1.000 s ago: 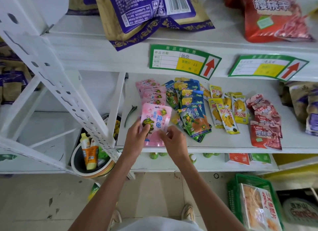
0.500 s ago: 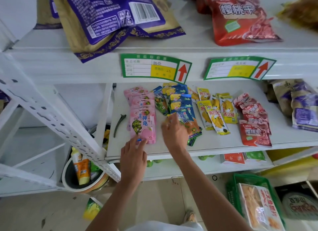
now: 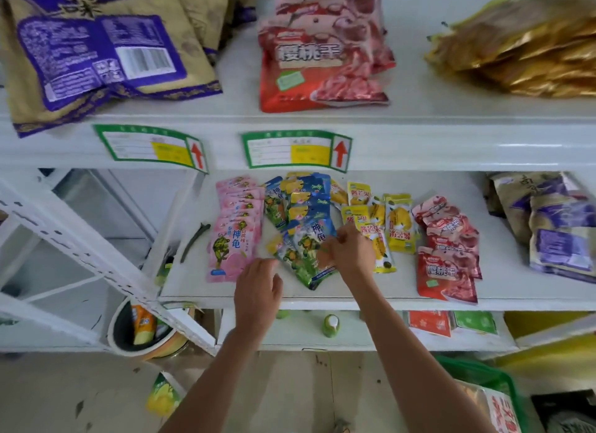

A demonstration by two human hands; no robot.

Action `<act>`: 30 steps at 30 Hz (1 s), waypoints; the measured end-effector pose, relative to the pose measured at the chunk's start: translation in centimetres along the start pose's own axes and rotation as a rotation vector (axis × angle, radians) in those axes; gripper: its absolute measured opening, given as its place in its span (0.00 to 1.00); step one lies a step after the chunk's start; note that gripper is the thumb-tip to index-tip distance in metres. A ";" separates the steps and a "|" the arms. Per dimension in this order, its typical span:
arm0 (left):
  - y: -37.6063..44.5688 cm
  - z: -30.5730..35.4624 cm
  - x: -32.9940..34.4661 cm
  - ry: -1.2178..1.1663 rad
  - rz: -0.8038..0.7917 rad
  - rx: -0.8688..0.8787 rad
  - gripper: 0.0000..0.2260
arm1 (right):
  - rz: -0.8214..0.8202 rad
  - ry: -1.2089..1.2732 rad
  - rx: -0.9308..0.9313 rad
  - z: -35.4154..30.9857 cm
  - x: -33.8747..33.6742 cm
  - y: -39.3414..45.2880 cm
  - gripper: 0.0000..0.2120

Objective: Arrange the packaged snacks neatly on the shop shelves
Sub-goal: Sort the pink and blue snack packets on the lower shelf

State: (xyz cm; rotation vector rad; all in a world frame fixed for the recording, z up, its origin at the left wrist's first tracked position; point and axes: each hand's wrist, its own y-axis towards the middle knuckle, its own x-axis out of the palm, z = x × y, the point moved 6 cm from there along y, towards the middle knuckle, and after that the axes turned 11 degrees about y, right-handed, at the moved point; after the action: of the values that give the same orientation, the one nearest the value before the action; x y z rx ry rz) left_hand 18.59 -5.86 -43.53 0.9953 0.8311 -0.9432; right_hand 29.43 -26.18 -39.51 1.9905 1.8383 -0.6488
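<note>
On the middle shelf (image 3: 371, 298) lie rows of small snack packets: pink ones (image 3: 233, 229) at the left, then blue turtle ones (image 3: 308, 213), yellow mango ones (image 3: 398, 226) and red cherry ones (image 3: 446, 264). My right hand (image 3: 350, 255) pinches the right edge of the front blue packet (image 3: 306, 248), which lies tilted across the fanned pile. My left hand (image 3: 258, 290) hovers with relaxed fingers at the shelf's front. Its fingertips reach the gap between the front pink packet and the blue pile, and it holds nothing.
A dark hair clip (image 3: 195, 240) lies left of the pink row. Big purple-tan bags (image 3: 96, 55), a red bag (image 3: 322, 55) and gold bags (image 3: 532, 51) fill the upper shelf. Purple bags (image 3: 554, 232) sit at the far right. On the floor stand a bucket (image 3: 119, 332) and a green basket (image 3: 483, 381).
The pink packet I held in both hands now lies at the front of the pink row. My right hand moved onto the blue pile and my left hand shifted right.
</note>
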 end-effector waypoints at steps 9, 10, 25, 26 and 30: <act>1.9 5.2 -4.5 -0.796 -0.219 -0.281 0.18 | -0.228 0.672 -0.067 0.6 -1.5 -4.2 0.04; 1.8 5.6 -5.4 -0.792 -0.199 -0.250 0.19 | -0.236 0.713 -0.097 0.3 -1.8 -4.9 0.04; 1.1 7.8 -13.8 -0.837 -0.153 0.515 0.09 | 0.300 0.845 -0.267 -6.0 -3.0 -19.5 0.07; 0.9 7.3 -14.1 -0.826 -0.137 0.602 0.09 | 0.354 0.856 -0.270 -6.4 -2.4 -20.9 0.07; -1.7 6.0 -14.6 -0.903 -0.247 0.698 0.14 | 0.592 0.759 -0.222 -6.7 -1.0 -26.4 0.07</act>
State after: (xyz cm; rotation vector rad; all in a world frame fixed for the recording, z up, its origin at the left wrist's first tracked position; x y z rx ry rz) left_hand 12.53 -8.12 -29.02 0.8969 -0.1736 -1.7725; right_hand 3.73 -20.87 -32.04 2.6295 1.3952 0.5271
